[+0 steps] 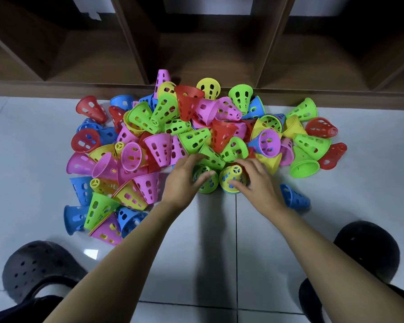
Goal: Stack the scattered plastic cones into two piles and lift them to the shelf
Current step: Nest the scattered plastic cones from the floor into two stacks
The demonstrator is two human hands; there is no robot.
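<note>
The cones (196, 127) lie in a tangled heap on the tiled floor (219, 229), right against the foot of the wooden shelf (208, 59); at the near edge the left hand (184, 180) curls round an upright green cone (204, 183), and the right hand (254, 180) curls round an upright yellow cone (231, 180) that seems to sit over a blue one; the likely trouble is that the leaning cones just behind slide down onto these two starts, or that a cone pushed on crooked jams or tips its pile; by count: two hands, two starts of piles, one blue cone (294, 198) lying apart at the right, two black clogs (37, 269), five colours, and several dozen cones, too overlapped to number exactly.
</note>
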